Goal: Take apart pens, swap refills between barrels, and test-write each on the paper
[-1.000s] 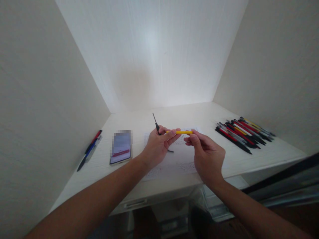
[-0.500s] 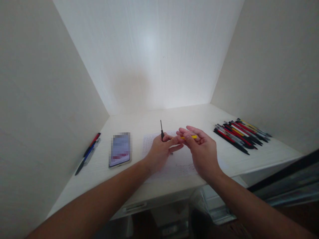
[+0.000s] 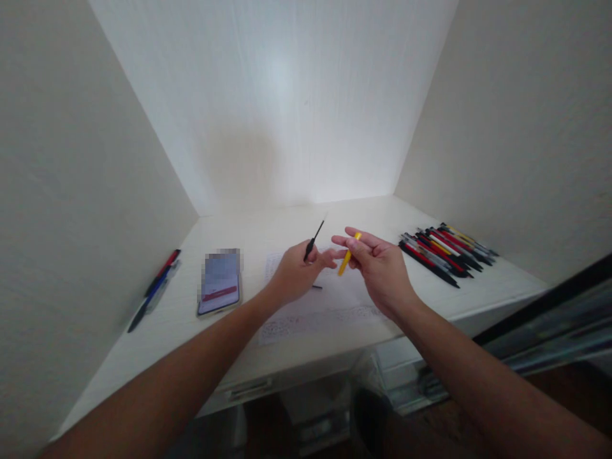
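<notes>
My left hand (image 3: 299, 271) grips a pen's black front part (image 3: 310, 247), from which a thin refill (image 3: 319, 227) points up and to the right. Between the thumb and fingers of my right hand (image 3: 380, 261) is a yellow pen barrel (image 3: 350, 254), held at a slant. A left fingertip reaches close to this barrel; whether it touches cannot be made out. Under both hands lies a paper sheet (image 3: 287, 325) covered in small print or writing. A short dark piece (image 3: 317, 287) shows on the paper just below my left fingers.
On the right lies a row of several pens (image 3: 435, 252) in black, red, grey and yellow. A phone (image 3: 220, 284) with a lit screen rests on the left of the white desk (image 3: 268, 226). Farther left, a few pens (image 3: 155, 290) lie along the side wall.
The yellow barrel has swung from nearly level to a steep slant in my right hand. My left hand has drawn slightly away, and its refill now leans right.
</notes>
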The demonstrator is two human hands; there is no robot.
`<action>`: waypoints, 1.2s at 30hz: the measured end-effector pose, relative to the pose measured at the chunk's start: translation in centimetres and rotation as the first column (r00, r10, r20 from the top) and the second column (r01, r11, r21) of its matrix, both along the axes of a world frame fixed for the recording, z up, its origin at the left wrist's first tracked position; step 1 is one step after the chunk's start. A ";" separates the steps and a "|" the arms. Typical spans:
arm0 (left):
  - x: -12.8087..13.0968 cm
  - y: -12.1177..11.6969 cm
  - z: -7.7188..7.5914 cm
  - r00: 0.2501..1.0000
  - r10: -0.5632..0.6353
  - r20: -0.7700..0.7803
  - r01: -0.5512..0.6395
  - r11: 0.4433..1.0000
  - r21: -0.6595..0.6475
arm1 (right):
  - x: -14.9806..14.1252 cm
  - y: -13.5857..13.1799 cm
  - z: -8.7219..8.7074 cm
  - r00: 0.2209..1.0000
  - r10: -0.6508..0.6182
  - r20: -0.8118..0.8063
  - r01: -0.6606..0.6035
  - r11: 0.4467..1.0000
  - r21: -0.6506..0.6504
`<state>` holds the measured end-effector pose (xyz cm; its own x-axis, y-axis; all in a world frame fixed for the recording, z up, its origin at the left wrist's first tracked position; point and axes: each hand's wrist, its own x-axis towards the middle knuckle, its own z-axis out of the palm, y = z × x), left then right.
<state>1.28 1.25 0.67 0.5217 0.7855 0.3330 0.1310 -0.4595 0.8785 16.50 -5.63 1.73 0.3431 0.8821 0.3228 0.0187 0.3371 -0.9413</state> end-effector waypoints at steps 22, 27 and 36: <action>-1.9 2.3 0.1 0.815 0.293 -0.500 0.073 0.804 0.590 | 3.9 0.0 -0.4 0.367 -0.206 0.907 0.051 0.978 0.202; -1.6 2.3 -0.1 0.791 0.318 -0.522 0.092 0.782 0.616 | 3.9 0.1 -0.7 0.287 -0.236 0.928 0.078 0.972 0.223; -1.8 2.0 0.1 0.803 0.281 -0.526 0.094 0.811 0.577 | 4.5 0.0 -1.0 0.276 -0.229 0.934 0.076 0.973 0.216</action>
<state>-0.50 3.28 0.82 0.6890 0.6130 0.3866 0.5791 -0.7864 0.2149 20.99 -5.67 0.77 -0.1473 0.7836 0.6035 0.9328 0.3129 -0.1786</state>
